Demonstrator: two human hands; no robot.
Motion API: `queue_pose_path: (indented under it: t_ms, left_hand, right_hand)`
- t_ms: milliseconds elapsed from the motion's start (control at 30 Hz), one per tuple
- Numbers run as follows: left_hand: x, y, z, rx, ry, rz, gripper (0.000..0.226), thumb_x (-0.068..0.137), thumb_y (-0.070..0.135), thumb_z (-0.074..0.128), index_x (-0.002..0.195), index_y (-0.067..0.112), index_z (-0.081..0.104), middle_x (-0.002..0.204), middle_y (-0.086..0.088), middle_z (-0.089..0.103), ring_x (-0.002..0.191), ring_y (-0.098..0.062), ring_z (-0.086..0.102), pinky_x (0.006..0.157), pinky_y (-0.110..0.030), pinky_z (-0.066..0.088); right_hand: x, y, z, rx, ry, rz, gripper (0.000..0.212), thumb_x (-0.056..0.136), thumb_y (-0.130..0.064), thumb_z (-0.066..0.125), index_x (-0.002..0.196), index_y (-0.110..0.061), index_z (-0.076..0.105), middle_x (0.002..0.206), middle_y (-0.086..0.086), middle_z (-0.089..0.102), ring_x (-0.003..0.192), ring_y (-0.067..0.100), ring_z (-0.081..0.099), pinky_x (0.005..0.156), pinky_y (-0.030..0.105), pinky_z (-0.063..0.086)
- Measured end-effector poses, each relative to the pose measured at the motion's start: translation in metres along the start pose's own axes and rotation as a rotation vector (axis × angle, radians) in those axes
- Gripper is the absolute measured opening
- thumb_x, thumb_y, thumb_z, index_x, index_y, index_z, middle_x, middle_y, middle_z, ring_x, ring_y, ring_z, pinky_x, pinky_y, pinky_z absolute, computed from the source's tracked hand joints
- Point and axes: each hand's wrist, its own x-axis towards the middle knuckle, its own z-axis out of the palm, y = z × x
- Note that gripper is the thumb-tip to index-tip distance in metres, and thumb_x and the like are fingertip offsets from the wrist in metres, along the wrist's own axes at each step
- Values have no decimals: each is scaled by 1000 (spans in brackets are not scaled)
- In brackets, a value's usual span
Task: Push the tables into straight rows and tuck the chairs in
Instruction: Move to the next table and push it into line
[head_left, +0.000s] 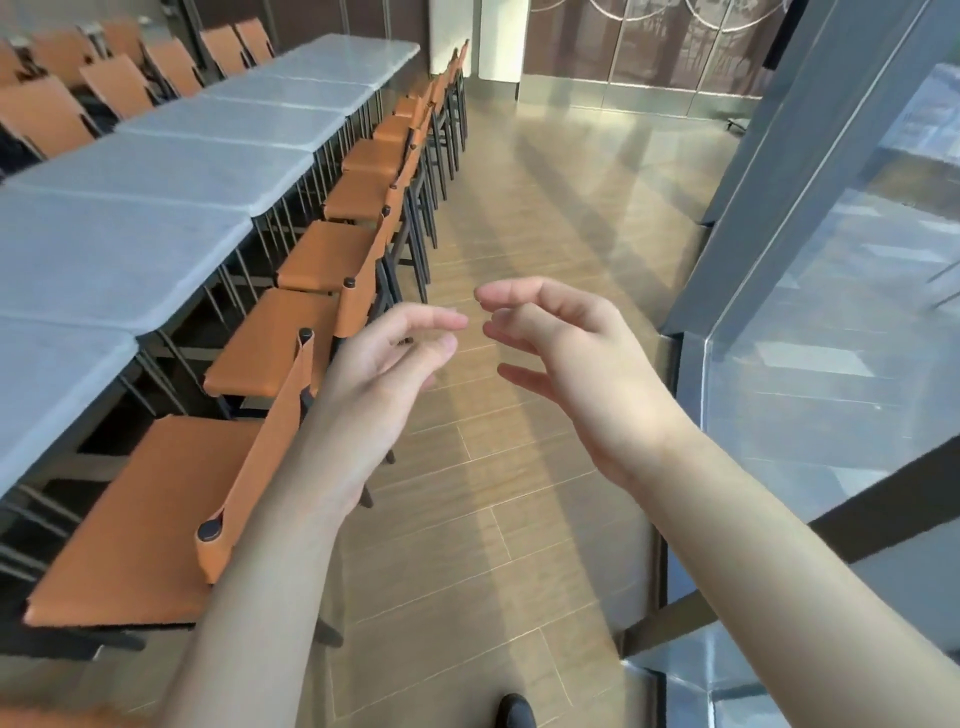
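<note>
While you stood beside the row of desks (156, 171), your left hand (384, 364) and right hand (566, 358) hung loosely curled over the floor (519, 493), holding nothing; orange chairs (322, 254) sat tucked along the desks' right side.

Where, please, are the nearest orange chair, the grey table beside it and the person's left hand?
Nearest orange chair (140, 509): head view, on its seat.
Grey table (47, 384): head view, on its bare top.
Left hand (387, 364): head view, on the palm.
</note>
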Motion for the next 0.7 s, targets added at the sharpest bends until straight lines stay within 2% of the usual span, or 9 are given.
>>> queue_pose_path:
  t_ms: [100, 200, 233, 333, 400, 567, 700]
  left_hand:
    - [25, 0, 8, 9, 54, -8, 23, 91, 40, 55, 105, 42, 73, 120, 24, 69, 117, 0, 63, 107, -42, 49]
    - [47, 3, 12, 28, 117, -13, 21, 93, 38, 57, 106, 39, 73, 121, 22, 69, 117, 0, 63, 106, -43, 49]
    - [54, 3, 12, 33, 140, -15, 18, 96, 35, 58, 107, 36, 73, 121, 21, 69, 117, 0, 63, 106, -42, 49]
    - [69, 1, 9, 52, 210, -33, 19, 97, 34, 58, 109, 35, 73, 122, 22, 69, 118, 1, 63, 106, -42, 49]
    - [77, 0, 5, 77, 243, -45, 21, 96, 36, 57, 109, 37, 73, 122, 24, 68, 118, 1, 62, 107, -43, 48]
    - [101, -4, -7, 85, 346, -59, 21, 103, 22, 55, 111, 30, 72, 120, 24, 69, 117, 3, 63, 108, -40, 49]
    - [127, -14, -18, 93, 396, -81, 22, 102, 21, 55, 110, 31, 73, 122, 25, 68, 117, 3, 63, 107, -40, 49]
  right_hand:
    - [35, 0, -11, 12, -59, 2, 21, 98, -17, 56, 102, -27, 73, 106, -13, 72, 108, 7, 66, 100, 41, 54]
    - [68, -3, -17, 25, -116, -3, 21, 98, -16, 56, 105, -23, 73, 109, 1, 72, 107, 22, 66, 99, 47, 54]
    - [78, -3, -18, 27, -140, -8, 21, 98, -16, 56, 105, -24, 73, 110, 2, 71, 107, 23, 66, 98, 48, 54]
    - [107, -3, -15, 36, -234, -29, 19, 97, -18, 58, 102, -28, 74, 108, -9, 73, 109, 7, 65, 102, 42, 52]
    - [125, -3, -12, 56, -278, -35, 19, 96, -18, 58, 103, -27, 74, 107, -8, 73, 108, 6, 65, 102, 42, 52]
    - [165, 1, 0, 74, -381, -37, 21, 98, -17, 56, 107, -25, 73, 109, -8, 72, 110, 7, 65, 103, 42, 52]
    - [204, 5, 12, 98, -449, -45, 20, 99, -17, 57, 108, -24, 73, 95, -17, 73, 97, -1, 68, 98, 35, 54]
